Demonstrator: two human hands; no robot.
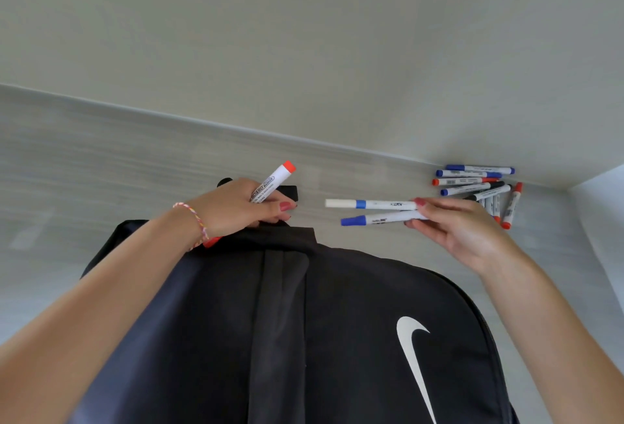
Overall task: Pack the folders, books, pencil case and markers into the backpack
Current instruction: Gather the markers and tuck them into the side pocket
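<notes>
A black backpack (337, 339) with a white swoosh fills the lower middle of the head view, standing on a pale table. My left hand (236, 209) grips a red-capped whiteboard marker (273, 184) and rests on the backpack's top edge. To the right, my right hand (462, 224) holds two white markers (378, 212) with blue bands, pointing left over the table. A pile of several loose markers (476, 184), blue, red and black capped, lies against the wall at the far right. Folders, books and the pencil case are not in view.
The pale wood-grain table (101, 170) meets a cream wall (304, 52) just behind the backpack. A white corner surface (601, 194) rises at the far right beside the marker pile. A black strap (290, 191) shows behind my left hand.
</notes>
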